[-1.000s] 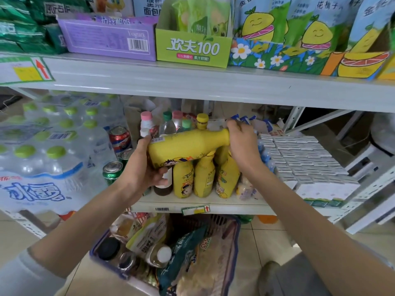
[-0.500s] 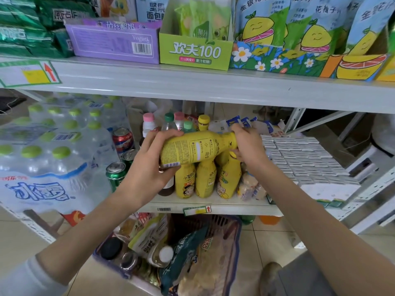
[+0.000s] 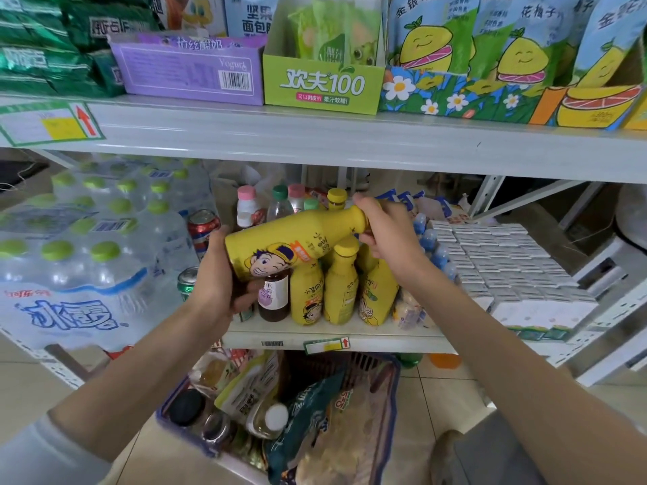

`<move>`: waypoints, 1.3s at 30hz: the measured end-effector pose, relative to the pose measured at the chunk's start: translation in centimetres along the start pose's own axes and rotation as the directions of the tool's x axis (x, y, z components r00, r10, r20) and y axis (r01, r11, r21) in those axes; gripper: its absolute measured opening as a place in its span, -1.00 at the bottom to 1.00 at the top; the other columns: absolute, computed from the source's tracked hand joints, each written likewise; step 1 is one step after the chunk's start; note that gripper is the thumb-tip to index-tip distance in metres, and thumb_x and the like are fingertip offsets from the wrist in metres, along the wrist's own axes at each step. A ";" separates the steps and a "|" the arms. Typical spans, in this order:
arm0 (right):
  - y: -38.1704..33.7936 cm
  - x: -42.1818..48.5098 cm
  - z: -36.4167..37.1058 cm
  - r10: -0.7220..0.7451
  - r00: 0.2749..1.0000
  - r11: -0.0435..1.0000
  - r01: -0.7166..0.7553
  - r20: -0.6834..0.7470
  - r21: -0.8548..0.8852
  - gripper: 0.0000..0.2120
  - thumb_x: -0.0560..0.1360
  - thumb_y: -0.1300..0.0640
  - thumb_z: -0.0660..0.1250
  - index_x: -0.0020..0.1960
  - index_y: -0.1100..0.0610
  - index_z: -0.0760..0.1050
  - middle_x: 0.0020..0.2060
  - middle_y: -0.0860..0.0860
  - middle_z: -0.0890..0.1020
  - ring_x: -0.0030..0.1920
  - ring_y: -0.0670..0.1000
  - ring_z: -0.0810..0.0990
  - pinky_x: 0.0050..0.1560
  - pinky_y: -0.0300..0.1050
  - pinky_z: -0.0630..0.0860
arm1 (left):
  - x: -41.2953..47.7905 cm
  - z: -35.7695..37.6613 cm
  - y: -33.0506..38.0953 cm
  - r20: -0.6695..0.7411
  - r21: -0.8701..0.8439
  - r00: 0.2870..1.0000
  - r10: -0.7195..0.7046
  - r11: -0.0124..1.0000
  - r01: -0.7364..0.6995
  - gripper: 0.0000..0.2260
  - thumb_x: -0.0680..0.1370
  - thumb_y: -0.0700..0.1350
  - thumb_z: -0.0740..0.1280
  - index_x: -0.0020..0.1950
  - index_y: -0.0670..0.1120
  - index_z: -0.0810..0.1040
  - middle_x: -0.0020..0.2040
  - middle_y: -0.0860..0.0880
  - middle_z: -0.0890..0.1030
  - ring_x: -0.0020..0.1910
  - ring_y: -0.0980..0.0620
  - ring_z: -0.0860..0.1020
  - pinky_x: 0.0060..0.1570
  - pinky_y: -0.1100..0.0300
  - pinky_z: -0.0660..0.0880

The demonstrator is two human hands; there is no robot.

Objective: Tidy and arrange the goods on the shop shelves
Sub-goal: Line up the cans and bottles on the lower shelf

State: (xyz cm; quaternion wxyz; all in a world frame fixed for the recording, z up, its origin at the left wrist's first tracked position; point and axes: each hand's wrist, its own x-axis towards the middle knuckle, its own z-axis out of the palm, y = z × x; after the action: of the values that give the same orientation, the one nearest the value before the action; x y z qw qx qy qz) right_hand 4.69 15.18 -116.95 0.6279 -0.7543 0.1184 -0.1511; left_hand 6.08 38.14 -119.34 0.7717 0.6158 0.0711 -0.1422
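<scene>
Fingers (image 3: 246, 302) of the left hand (image 3: 217, 278) curl round the base of a yellow bottle (image 3: 290, 245), and the right hand (image 3: 387, 232) clamps its neck. It is held almost on its side, neck higher and to the right, just above a row of standing yellow bottles (image 3: 341, 288) on the lower shelf (image 3: 385, 339). A full basket (image 3: 175, 428) sits on the floor below.

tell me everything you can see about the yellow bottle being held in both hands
The yellow bottle looks like opaque plastic, with a cartoon face printed near its base. It lies almost sideways in the air, neck raised toward the right. The left hand grips its base; the right hand wraps its neck, hiding the cap. Behind it, similar bottles stand on the shelf.
</scene>
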 end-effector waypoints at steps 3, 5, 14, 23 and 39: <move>-0.1 -0.1 0.6 0.027 0.999 0.999 -0.027 0.020 0.020 -0.66 0.64 -0.08 0.30 -0.06 0.21 0.54 -0.45 0.04 0.45 -0.59 -0.13 0.35 -0.53 -0.24 0.24 | 1.7 -1.0 -0.9 0.107 -0.049 0.992 -0.059 0.997 0.065 -0.55 0.69 0.13 -0.03 -0.27 -0.07 0.37 -0.49 -0.04 0.27 -0.64 0.10 0.13 -0.65 0.42 0.05; -0.1 0.0 0.9 0.008 1.000 0.998 -0.009 0.008 0.059 -0.60 0.65 -0.09 0.28 0.03 0.29 0.53 -0.41 0.14 0.47 -0.56 -0.02 0.35 -0.54 -0.17 0.32 | 2.3 -0.7 -1.3 0.133 -0.090 0.987 -0.086 0.991 0.098 -0.55 0.69 0.14 -0.02 -0.21 -0.09 0.43 -0.47 -0.07 0.33 -0.64 0.08 0.17 -0.66 0.39 0.11; 0.1 1.8 1.4 -0.107 0.914 0.967 0.187 -0.390 0.172 -0.79 0.70 0.07 0.19 0.12 0.23 0.41 -0.47 0.08 0.51 -0.56 0.04 0.47 -0.48 0.01 0.58 | 2.0 1.2 -0.3 0.169 0.093 0.986 -0.005 0.996 -0.011 -0.68 0.71 -0.02 0.11 0.36 -0.14 0.47 -0.04 -0.23 0.73 -0.36 -0.06 0.59 -0.27 0.18 0.58; 1.4 3.8 0.7 -0.518 0.764 0.826 0.331 -0.385 -0.455 -0.71 0.66 -0.10 0.23 0.01 0.14 0.41 -0.45 0.09 0.53 -0.45 0.17 0.60 -0.37 0.08 0.50 | 2.6 1.2 -2.0 0.201 0.390 0.970 -0.140 0.919 0.052 -0.76 0.68 -0.13 0.22 0.20 -0.23 0.59 -0.09 -0.20 0.74 -0.21 -0.13 0.65 -0.20 0.11 0.63; 4.1 8.8 7.2 -0.478 0.828 0.261 0.453 0.294 -0.852 -0.56 0.56 -0.25 0.33 0.23 0.06 0.39 -0.02 0.05 0.70 0.14 0.11 0.59 0.20 0.11 0.25 | 3.5 4.1 -4.1 0.188 0.555 0.970 -0.153 0.832 0.024 -0.79 0.64 -0.13 0.27 0.18 -0.15 0.63 0.13 -0.14 0.67 -0.01 -0.15 0.69 -0.17 0.05 0.70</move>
State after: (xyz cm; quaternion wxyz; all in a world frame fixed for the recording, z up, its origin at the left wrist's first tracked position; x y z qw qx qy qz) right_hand 15.56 17.73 -121.46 0.0511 -0.9662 -0.0393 -0.2497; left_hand 7.91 32.90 -123.20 0.5584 0.7869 -0.0316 -0.2608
